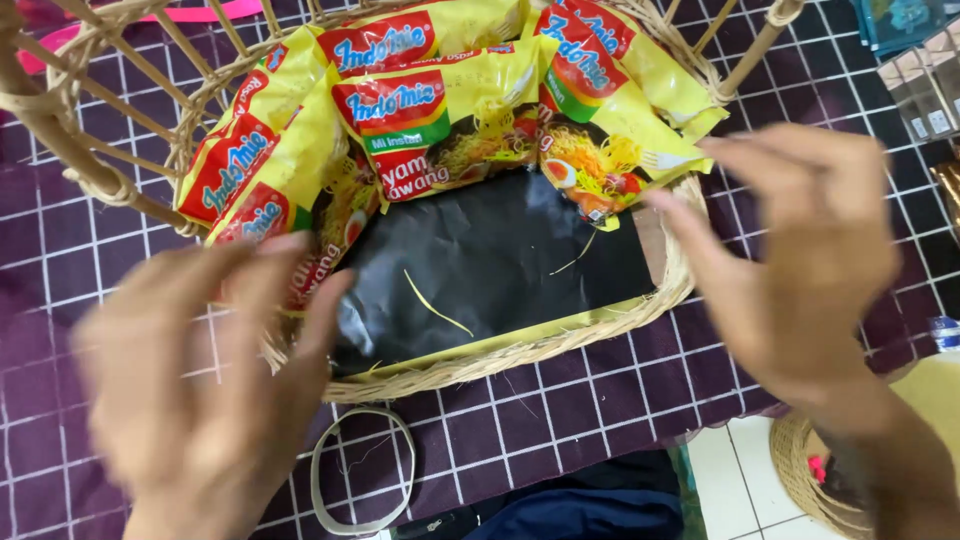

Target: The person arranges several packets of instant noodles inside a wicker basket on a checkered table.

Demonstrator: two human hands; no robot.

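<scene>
A woven wicker basket [520, 358] lies on a dark purple checked cloth [600, 410]. Several yellow and red instant noodle packets [430, 115] stand upright along its back and left walls. A black sheet [490, 265] lines the basket floor, with thin yellow strands on it. My left hand [205, 380] hovers blurred at the basket's front left rim, fingers spread, holding nothing. My right hand [800, 250] hovers at the right rim with fingers apart, close to the rightmost packet [600, 150].
A loop of clear tape [362, 480] rests on the cloth in front of the basket. A smaller wicker basket [800, 475] sits on white tiles at lower right. Small boxes [920, 85] lie at the top right. A pink ribbon [180, 15] crosses the top left.
</scene>
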